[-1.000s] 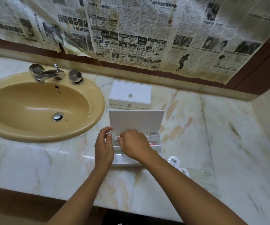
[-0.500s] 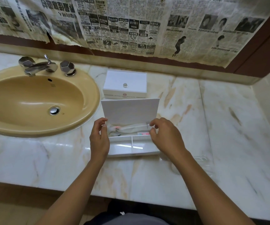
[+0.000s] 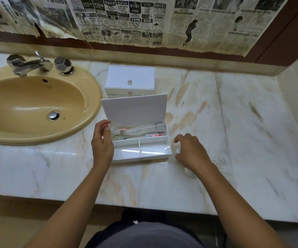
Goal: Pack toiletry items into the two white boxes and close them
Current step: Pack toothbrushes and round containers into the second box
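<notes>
An open white box (image 3: pixel 141 154) sits on the marble counter, its lid (image 3: pixel 134 110) standing upright at the back. A wrapped toothbrush packet (image 3: pixel 137 130) and a small pink tube (image 3: pixel 153 135) lie in its rear compartment; the two front compartments hold nothing. Behind it stands a second white box (image 3: pixel 130 79), closed, with a small clear knob on top. My left hand (image 3: pixel 102 144) rests at the open box's left edge, fingers apart. To the right of the box my right hand (image 3: pixel 192 152) hovers over small round clear-wrapped items (image 3: pixel 189 172), fingers curled, holding nothing.
A tan oval sink (image 3: pixel 35 104) with a chrome tap (image 3: pixel 30 64) fills the counter's left side. Newspaper sheets (image 3: pixel 144 20) hang on the wall behind. Clear plastic wrapping (image 3: pixel 221 161) lies right of my right hand. The counter's front edge runs just below my forearms.
My right hand has left the open box and moved right and down to the small items on the counter. The toothbrush packet now lies in the rear compartment. My left hand stays by the box.
</notes>
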